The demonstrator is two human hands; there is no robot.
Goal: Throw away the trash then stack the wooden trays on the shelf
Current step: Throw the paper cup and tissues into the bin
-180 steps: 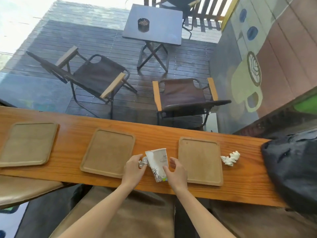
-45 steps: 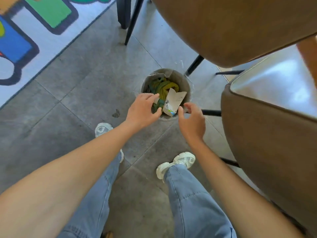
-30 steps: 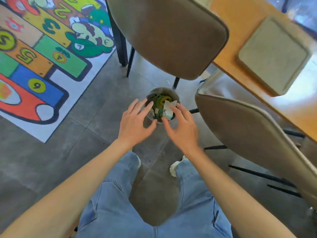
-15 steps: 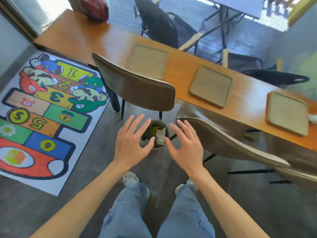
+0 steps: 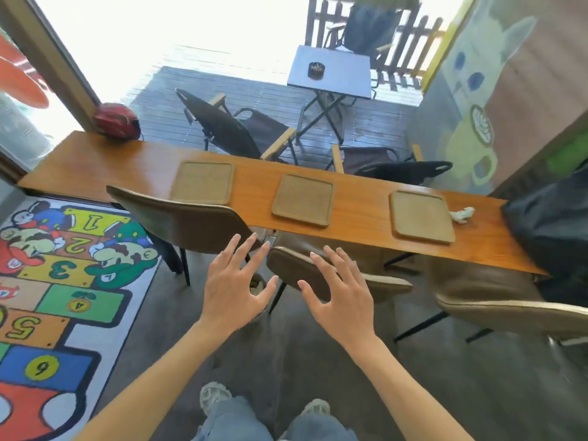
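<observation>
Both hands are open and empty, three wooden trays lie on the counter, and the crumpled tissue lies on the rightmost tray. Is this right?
Not quite. In the head view the tissue lies on the bare counter, just right of the rightmost tray, not on it. The rest holds: the left hand and right hand are open and empty, and three trays lie on the counter.

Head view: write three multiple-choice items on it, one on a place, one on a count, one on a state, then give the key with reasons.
1. Where is the crumpled tissue?
A. on the counter right of the rightmost tray
B. on the floor
C. on the middle tray

2. How many trays are on the counter?
A. two
B. three
C. four

3. What are the hands doing?
A. holding a cup
B. gripping a tray
C. open and empty

Key: 1 A, the tissue lies by that tray's right edge. 2 B, three trays lie in a row. 3 C, the left hand and right hand have spread fingers and hold nothing.
</observation>
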